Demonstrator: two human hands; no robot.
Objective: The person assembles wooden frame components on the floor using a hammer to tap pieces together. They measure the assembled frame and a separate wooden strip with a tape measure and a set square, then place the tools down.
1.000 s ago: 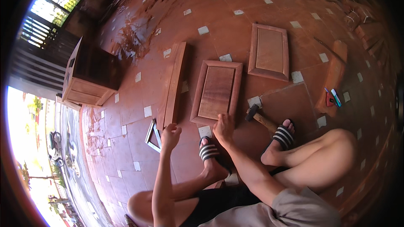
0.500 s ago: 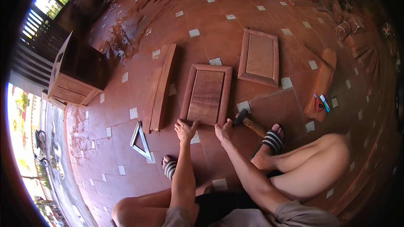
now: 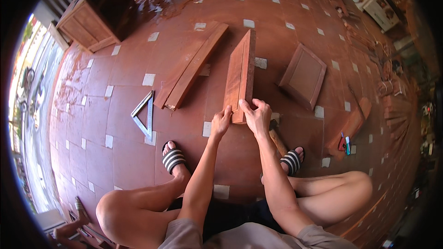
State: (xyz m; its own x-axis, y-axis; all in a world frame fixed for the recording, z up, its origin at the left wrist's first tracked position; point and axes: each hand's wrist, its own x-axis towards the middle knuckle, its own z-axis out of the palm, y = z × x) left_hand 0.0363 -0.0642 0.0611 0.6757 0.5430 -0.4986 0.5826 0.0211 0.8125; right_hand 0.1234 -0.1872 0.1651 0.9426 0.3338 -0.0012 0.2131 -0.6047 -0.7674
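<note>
Both my hands grip the near end of a framed wooden cabinet door panel (image 3: 239, 74), which is turned up on its long edge with its face toward the left. My left hand (image 3: 221, 122) pinches the lower left corner, thumb on the face. The right hand (image 3: 257, 116) holds the near right side, thumb on the frame and fingers curled over the back edge. Just beyond my right wrist lies a hammer (image 3: 278, 143), its head partly hidden by the hand. To the right, a second framed panel (image 3: 304, 76) rests on the tiled floor.
Two long planks (image 3: 191, 69) lie left of the panel, with a metal set square (image 3: 148, 115) nearer me. At right, markers (image 3: 344, 143) sit on a wood piece (image 3: 355, 122). A wooden cabinet (image 3: 92, 23) stands far left. My sandalled feet flank the work.
The panel, lying flat before, has been tilted up onto its right long edge. My hands have come closer together on it, and the whole view has turned.
</note>
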